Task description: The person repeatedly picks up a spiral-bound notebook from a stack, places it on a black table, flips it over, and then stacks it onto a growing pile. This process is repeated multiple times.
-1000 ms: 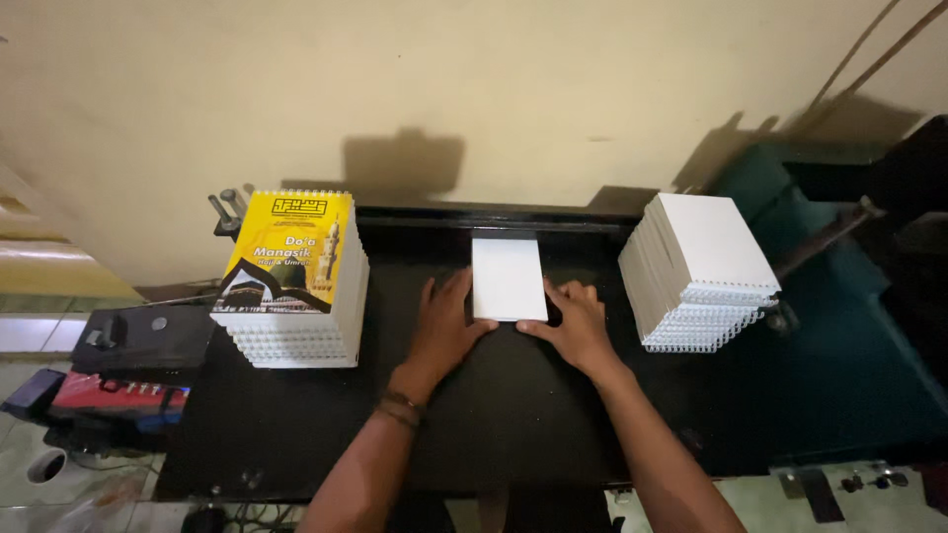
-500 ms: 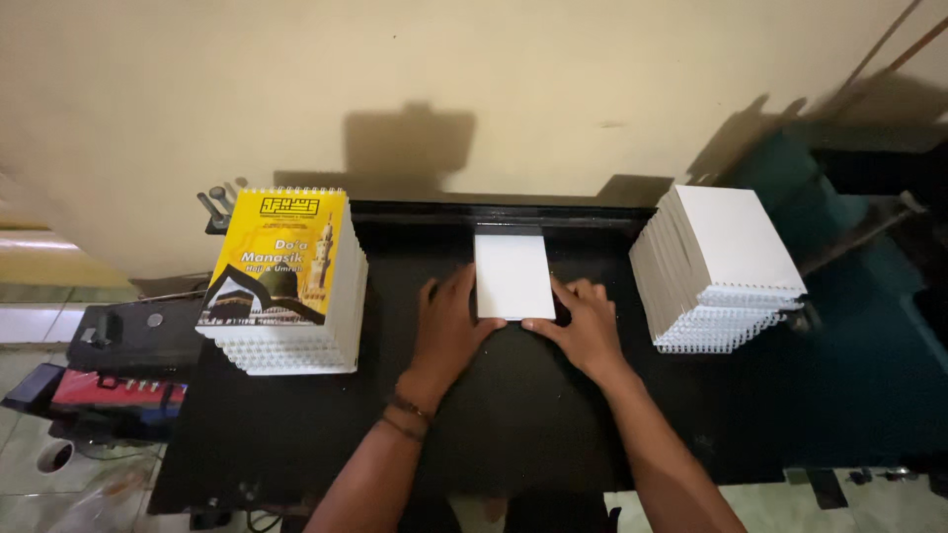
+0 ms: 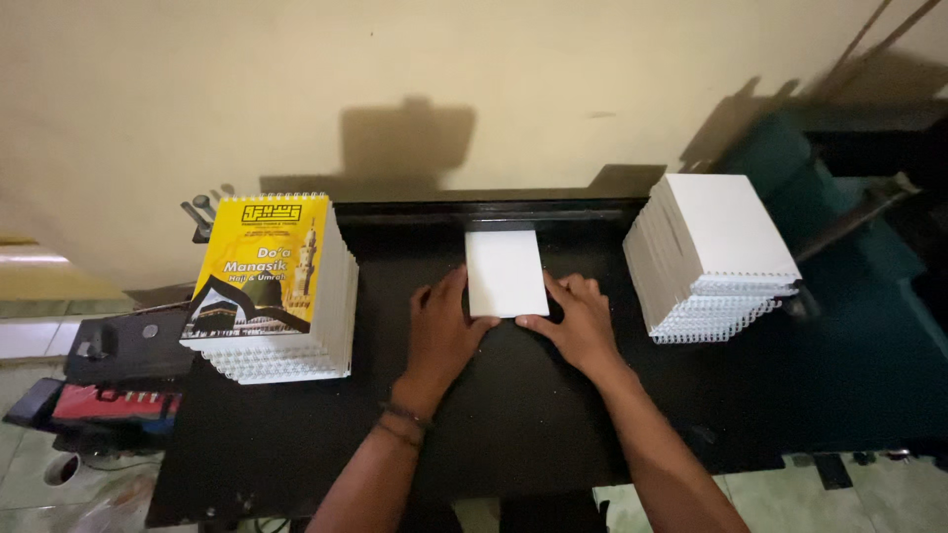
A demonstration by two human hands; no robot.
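Note:
A small white stack of sheets [image 3: 506, 272] lies flat on the black table [image 3: 513, 415], pushed against the back ledge. My left hand [image 3: 441, 331] rests on the table with its fingers against the stack's left and lower edge. My right hand [image 3: 578, 321] presses against the lower right corner. Both hands square the stack between them. To the left stands a pile of spiral-bound booklets with a yellow cover [image 3: 269, 286]. On the right sits a pile of white spiral-bound booklets [image 3: 713, 255].
A beige wall [image 3: 474, 89] closes the back. A dark green machine [image 3: 859, 247] stands at the right. On the left, below the table, are a black device [image 3: 123, 345] and a red object [image 3: 114, 407]. Tiled floor [image 3: 30, 474] shows beneath.
The view has shifted slightly; my hands stay at the white stack, my right hand sliding a little along its lower right edge.

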